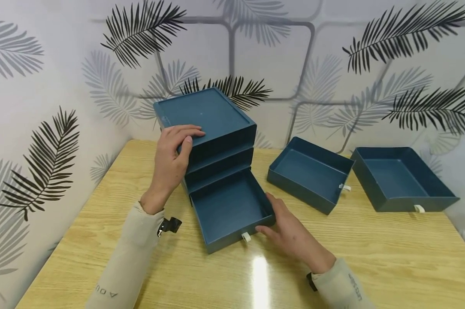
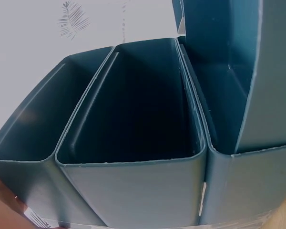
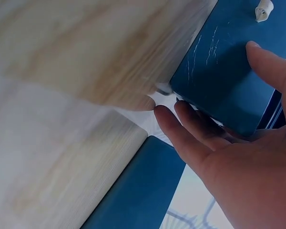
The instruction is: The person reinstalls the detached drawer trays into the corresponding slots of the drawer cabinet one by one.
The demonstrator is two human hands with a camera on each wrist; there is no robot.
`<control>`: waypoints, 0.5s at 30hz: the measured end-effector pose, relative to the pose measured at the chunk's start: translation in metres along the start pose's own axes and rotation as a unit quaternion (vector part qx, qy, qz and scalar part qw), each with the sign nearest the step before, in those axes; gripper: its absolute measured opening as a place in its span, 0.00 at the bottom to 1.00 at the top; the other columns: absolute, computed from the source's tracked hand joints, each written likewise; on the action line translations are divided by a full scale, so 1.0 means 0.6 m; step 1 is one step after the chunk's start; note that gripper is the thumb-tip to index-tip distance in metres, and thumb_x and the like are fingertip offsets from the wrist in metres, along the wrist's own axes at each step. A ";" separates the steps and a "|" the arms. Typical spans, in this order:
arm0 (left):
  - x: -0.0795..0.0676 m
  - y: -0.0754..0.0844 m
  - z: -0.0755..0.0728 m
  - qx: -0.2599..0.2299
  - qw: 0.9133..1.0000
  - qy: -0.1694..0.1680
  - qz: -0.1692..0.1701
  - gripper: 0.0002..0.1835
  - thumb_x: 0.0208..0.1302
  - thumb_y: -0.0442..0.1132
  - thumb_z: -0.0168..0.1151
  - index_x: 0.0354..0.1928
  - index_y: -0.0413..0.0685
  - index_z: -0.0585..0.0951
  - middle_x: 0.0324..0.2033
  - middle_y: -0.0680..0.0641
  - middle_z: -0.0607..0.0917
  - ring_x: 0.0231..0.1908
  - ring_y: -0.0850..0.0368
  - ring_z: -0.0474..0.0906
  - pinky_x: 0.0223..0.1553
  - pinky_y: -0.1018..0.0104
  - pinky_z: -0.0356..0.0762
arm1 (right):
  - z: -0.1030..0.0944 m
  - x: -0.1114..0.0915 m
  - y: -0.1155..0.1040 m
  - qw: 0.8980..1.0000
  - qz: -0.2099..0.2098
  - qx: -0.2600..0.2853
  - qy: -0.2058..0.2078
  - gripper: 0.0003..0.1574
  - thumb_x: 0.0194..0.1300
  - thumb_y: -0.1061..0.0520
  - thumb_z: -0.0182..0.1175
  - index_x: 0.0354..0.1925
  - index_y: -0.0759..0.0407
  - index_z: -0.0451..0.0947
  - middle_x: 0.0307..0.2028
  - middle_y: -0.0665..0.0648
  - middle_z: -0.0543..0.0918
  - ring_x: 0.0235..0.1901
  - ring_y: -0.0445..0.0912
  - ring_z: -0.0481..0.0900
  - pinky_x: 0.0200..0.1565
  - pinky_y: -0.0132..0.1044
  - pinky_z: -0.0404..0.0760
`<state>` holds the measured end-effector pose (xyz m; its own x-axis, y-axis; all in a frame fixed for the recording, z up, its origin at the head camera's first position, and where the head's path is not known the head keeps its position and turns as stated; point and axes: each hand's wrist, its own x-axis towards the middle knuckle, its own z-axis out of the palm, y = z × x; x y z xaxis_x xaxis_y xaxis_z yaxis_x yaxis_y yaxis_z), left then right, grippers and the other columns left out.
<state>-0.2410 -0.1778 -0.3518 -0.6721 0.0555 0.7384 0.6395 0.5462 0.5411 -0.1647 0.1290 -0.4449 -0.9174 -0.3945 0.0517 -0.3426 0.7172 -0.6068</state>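
Head camera: unclenched left hand (image 1: 173, 152) is touching the cabinet (image 1: 207, 112); right hand (image 1: 292, 234) is gripping the bottom drawer (image 1: 225, 241) — keeping it level should help.

My right hand (image 1: 294, 236) partly hidden by the pulled-out drawer (image 1: 232, 210), right sleeve (image 1: 334, 285) cut off below, its lettering (image 1: 354, 286) seemingly illegible

Two upper slots (image 1: 221, 149) gaping, room above the pulled-out drawer (image 1: 230, 206), my left hand (image 1: 172, 156) blocking the cabinet's (image 1: 205, 109) near-left corner, a loose drawer (image 1: 306, 171) beyond my right hand (image 1: 294, 234).
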 end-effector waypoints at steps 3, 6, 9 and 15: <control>0.001 0.000 -0.001 0.003 1.000 0.000 0.001 0.18 0.80 0.39 0.48 0.52 0.48 0.89 0.58 0.45 0.87 0.62 0.47 0.75 0.69 0.49 0.65 | 0.000 0.004 -0.001 1.000 0.000 0.000 -0.003 0.58 0.71 0.48 0.68 0.82 0.64 0.47 0.75 0.69 0.65 0.74 0.63 0.70 0.69 0.59 0.74; 0.002 0.001 -0.003 0.005 1.000 0.002 0.003 0.18 0.80 0.39 0.49 0.52 0.47 0.89 0.57 0.45 0.87 0.62 0.46 0.75 0.69 0.49 0.65 | -0.001 0.007 -0.001 1.000 0.004 0.003 -0.006 0.59 0.71 0.47 0.68 0.83 0.62 0.45 0.77 0.68 0.63 0.75 0.63 0.68 0.70 0.59 0.73; 0.004 0.003 -0.003 0.006 1.000 0.002 0.004 0.18 0.79 0.40 0.49 0.52 0.47 0.89 0.58 0.44 0.87 0.62 0.46 0.75 0.69 0.49 0.65 | -0.002 0.010 -0.001 1.000 0.008 0.005 -0.010 0.59 0.71 0.46 0.67 0.83 0.61 0.44 0.79 0.69 0.60 0.76 0.64 0.66 0.70 0.60 0.72; 0.005 0.004 0.000 0.002 1.000 0.002 0.005 0.18 0.79 0.39 0.49 0.52 0.46 0.89 0.57 0.44 0.87 0.61 0.46 0.75 0.68 0.49 0.66 | -0.004 0.017 0.002 1.000 0.016 0.008 -0.021 0.59 0.72 0.47 0.66 0.84 0.61 0.43 0.80 0.70 0.56 0.77 0.65 0.63 0.71 0.62 0.70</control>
<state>-0.2414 -0.1767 -0.3485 -0.6639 0.0588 0.7455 0.6454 0.5486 0.5315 -0.1751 0.1273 -0.4432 -0.9184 -0.3956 -0.0003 -0.3103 0.7209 -0.6197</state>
